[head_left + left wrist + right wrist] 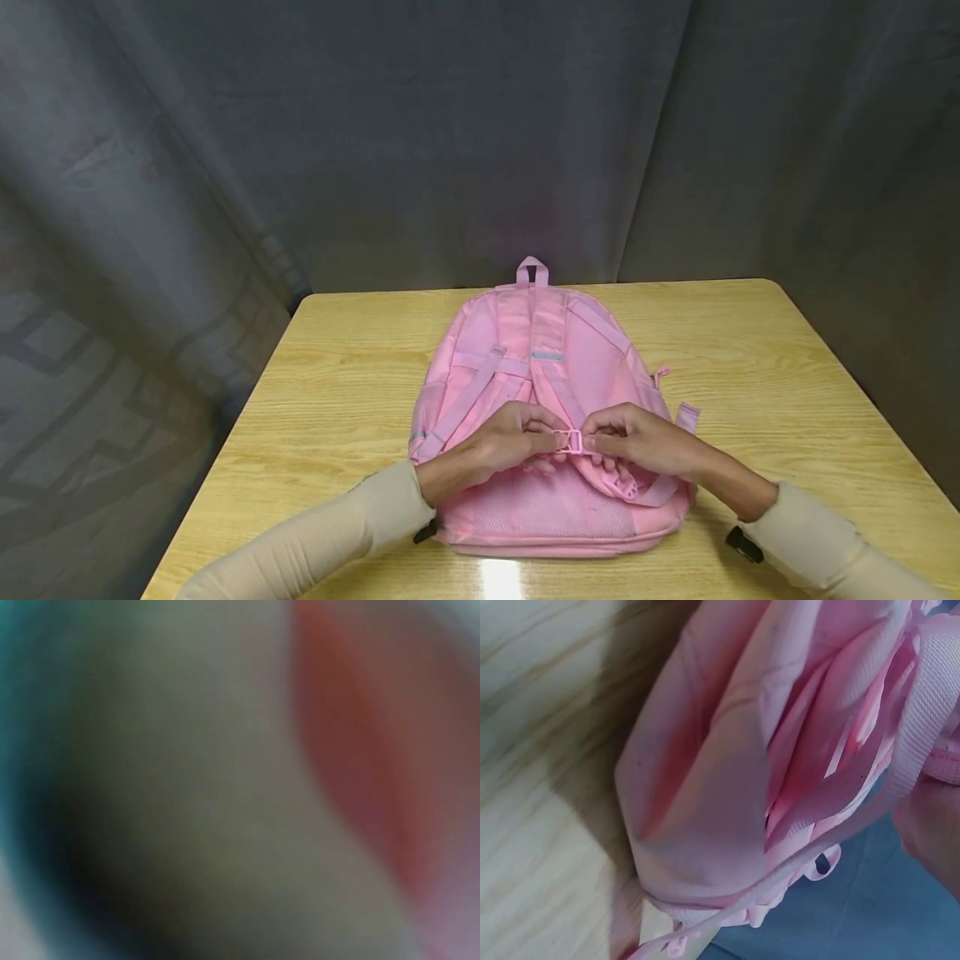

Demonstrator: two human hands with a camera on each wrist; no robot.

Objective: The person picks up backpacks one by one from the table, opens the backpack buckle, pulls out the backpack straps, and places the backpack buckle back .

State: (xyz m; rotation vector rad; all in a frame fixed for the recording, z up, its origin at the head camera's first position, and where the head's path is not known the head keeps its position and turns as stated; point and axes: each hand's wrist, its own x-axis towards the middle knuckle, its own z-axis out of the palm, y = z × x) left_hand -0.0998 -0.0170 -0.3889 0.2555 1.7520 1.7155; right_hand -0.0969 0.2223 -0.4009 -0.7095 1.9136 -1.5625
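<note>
A pink backpack lies on the table with its shoulder straps facing up. Over its lower middle, the left hand pinches one side of a pink plastic buckle between thumb and fingers. From the other side the right hand pinches the same buckle's right end. Whether its two halves are joined, I cannot tell. In the right wrist view, part of the right hand shows at the edge, beside a pink webbing strap and the bag's side. The left wrist view is too blurred to read.
The wooden table extends on both sides of the backpack. Behind it hangs a dark grey curtain. A loose strap end and a zip pull stick out at the bag's right side. Its top loop points toward the curtain.
</note>
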